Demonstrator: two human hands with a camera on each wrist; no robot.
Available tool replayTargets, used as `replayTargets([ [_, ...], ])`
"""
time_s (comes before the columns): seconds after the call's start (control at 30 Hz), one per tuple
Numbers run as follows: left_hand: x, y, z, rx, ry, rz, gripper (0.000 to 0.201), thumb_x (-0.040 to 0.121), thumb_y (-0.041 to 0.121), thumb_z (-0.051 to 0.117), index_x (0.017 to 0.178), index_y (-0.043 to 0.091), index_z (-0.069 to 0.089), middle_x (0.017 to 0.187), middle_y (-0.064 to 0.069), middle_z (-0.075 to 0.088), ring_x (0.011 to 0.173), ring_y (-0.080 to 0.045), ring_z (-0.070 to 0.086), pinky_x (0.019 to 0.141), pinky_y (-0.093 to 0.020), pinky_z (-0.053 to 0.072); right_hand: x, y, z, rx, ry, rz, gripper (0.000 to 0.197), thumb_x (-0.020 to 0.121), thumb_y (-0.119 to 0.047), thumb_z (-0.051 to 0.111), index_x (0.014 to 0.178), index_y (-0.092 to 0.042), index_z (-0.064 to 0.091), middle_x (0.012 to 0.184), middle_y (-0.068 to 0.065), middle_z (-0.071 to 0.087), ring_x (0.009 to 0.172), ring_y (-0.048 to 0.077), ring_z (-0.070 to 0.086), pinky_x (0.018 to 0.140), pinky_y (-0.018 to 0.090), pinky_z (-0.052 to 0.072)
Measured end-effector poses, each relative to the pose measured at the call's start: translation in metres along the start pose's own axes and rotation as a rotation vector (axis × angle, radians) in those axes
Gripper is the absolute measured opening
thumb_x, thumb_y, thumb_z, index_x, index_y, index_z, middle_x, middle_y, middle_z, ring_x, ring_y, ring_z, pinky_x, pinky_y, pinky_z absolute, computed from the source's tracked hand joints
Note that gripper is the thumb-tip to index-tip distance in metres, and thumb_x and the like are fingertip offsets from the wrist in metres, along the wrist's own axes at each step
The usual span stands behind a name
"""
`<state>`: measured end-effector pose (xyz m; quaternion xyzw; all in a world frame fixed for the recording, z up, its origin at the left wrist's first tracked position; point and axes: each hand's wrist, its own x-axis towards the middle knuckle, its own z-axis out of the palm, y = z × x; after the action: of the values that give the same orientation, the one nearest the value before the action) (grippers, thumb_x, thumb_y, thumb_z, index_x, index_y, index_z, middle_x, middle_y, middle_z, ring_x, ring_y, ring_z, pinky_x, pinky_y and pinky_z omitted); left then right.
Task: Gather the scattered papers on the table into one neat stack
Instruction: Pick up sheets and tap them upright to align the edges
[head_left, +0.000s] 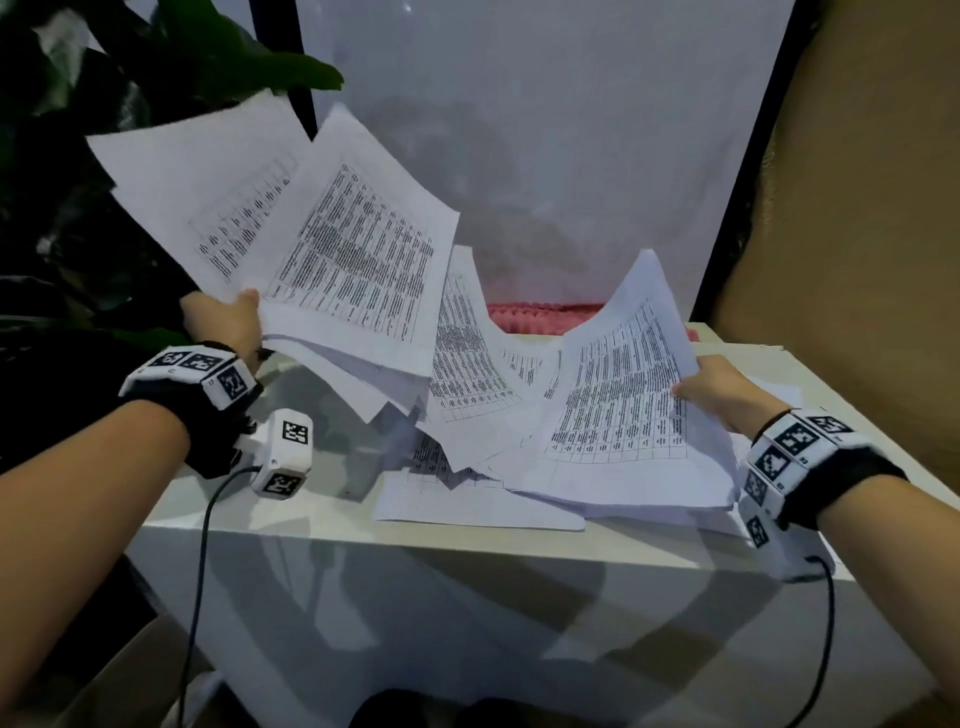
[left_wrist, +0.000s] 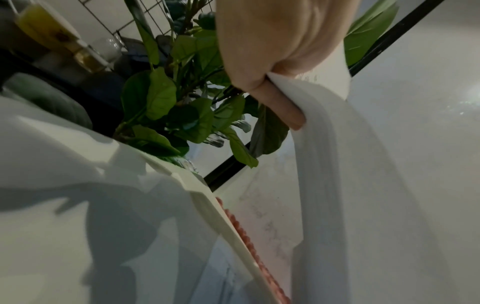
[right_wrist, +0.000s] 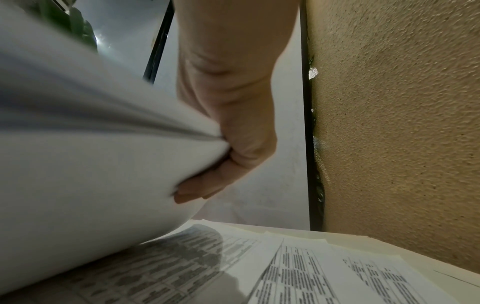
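Observation:
White sheets printed with dark tables lie in a loose heap on the white table (head_left: 322, 525). My left hand (head_left: 228, 322) grips a fanned bundle of papers (head_left: 332, 244) by its near edge and holds it up, tilted, above the table's left side; the left wrist view shows the left hand (left_wrist: 275, 88) with thumb and fingers pinching that bundle of papers (left_wrist: 337, 164). My right hand (head_left: 714, 387) pinches the right edge of a curled sheaf (head_left: 618, 395) that rises from the heap; close up, the right hand (right_wrist: 233, 160) clamps the sheaf (right_wrist: 91, 164). More loose sheets (right_wrist: 311, 273) stay flat beneath.
A leafy green plant (head_left: 171, 62) stands behind the table's left end. A white panel (head_left: 545, 130) with a black frame backs the table, and a rough tan wall (head_left: 857, 234) closes the right side. A pink ribbed strip (head_left: 540, 314) lies at the table's back edge.

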<state>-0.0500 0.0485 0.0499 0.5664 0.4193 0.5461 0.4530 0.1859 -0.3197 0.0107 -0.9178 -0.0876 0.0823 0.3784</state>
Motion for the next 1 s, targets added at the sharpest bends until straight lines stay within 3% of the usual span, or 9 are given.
replayTargets([
  [0.2,-0.008,0.015,0.013,-0.093,0.141,-0.035,0.049,0.092,0.019,0.054,0.135,-0.001,0.037,0.144,-0.011,0.044,0.132,-0.020,0.045,0.105,-0.020,0.032,0.002,-0.013,0.003,0.070,0.012,-0.065,0.044,0.088,0.003,0.052,0.131,-0.001,0.046,0.120,0.023,0.058,0.107,0.040,0.057,0.094,0.050,0.049],
  [0.37,-0.016,0.036,0.020,-0.098,0.147,0.015,0.050,0.093,0.018,0.051,0.138,0.001,0.036,0.146,-0.009,0.042,0.134,-0.018,0.042,0.103,-0.016,0.030,-0.003,-0.022,0.003,0.072,0.074,-0.092,0.040,0.088,0.000,0.050,0.128,0.001,0.049,0.111,0.022,0.061,0.096,0.034,0.059,0.072,0.035,0.049],
  [0.5,-0.022,0.033,0.031,-0.141,-0.035,-0.003,0.052,0.086,0.017,0.060,0.131,-0.005,0.046,0.135,-0.011,0.053,0.122,-0.022,0.054,0.100,-0.027,0.044,-0.012,-0.035,0.000,0.235,0.087,-0.141,0.029,0.090,0.004,0.048,0.119,0.006,0.053,0.080,0.010,0.053,0.077,0.025,0.051,0.060,0.028,0.041],
  [0.6,-0.044,0.020,0.044,-0.159,-0.213,-0.070,0.045,0.089,0.013,0.060,0.127,-0.008,0.049,0.122,-0.003,0.054,0.108,-0.018,0.055,0.089,-0.026,0.045,-0.022,-0.048,-0.004,0.436,0.002,-0.165,0.027,0.091,0.004,0.050,0.118,0.001,0.053,0.093,0.013,0.053,0.066,0.018,0.049,0.050,0.019,0.044],
  [0.67,-0.063,0.008,0.053,-0.139,-0.304,-0.104,0.043,0.091,0.008,0.058,0.129,-0.008,0.046,0.123,-0.003,0.053,0.105,-0.017,0.053,0.088,-0.022,0.041,-0.025,-0.054,-0.003,0.568,-0.086,-0.159,0.025,0.090,0.004,0.051,0.115,-0.001,0.053,0.106,0.017,0.058,0.073,0.020,0.054,0.066,0.017,0.050],
  [0.73,-0.082,-0.001,0.061,-0.124,-0.424,-0.170,0.042,0.091,0.007,0.056,0.129,-0.008,0.046,0.133,-0.016,0.054,0.115,-0.027,0.056,0.091,-0.027,0.043,-0.026,-0.058,0.002,0.694,-0.154,-0.150,0.024,0.090,0.009,0.048,0.111,0.000,0.055,0.107,0.018,0.063,0.089,0.027,0.056,0.086,0.031,0.048],
  [0.8,-0.096,-0.005,0.066,-0.067,-0.517,-0.243,0.025,0.092,0.007,0.055,0.113,-0.004,0.055,0.132,-0.026,0.053,0.121,-0.036,0.055,0.092,-0.033,0.045,-0.029,-0.062,0.005,0.777,-0.200,-0.194,0.023,0.091,0.013,0.041,0.102,0.001,0.056,0.088,0.010,0.068,0.084,0.028,0.056,0.077,0.030,0.053],
  [0.9,-0.105,-0.005,0.070,-0.101,-0.641,-0.356,0.011,0.094,0.008,0.051,0.084,0.006,0.054,0.123,-0.023,0.059,0.097,-0.031,0.063,0.076,-0.024,0.051,-0.028,-0.061,0.008,0.830,-0.247,-0.204,0.026,0.094,0.005,0.042,0.118,0.004,0.054,0.103,0.012,0.063,0.084,0.025,0.061,0.066,0.020,0.056],
  [1.0,-0.106,-0.001,0.069,-0.324,-0.752,-0.543,0.028,0.099,0.016,0.044,0.115,-0.005,0.053,0.098,-0.013,0.069,0.075,-0.024,0.067,0.057,-0.027,0.058,-0.029,-0.058,0.006,0.930,-0.290,-0.235,0.024,0.095,0.003,0.041,0.097,-0.005,0.063,0.079,-0.001,0.074,0.065,0.010,0.070,0.060,0.020,0.059],
])
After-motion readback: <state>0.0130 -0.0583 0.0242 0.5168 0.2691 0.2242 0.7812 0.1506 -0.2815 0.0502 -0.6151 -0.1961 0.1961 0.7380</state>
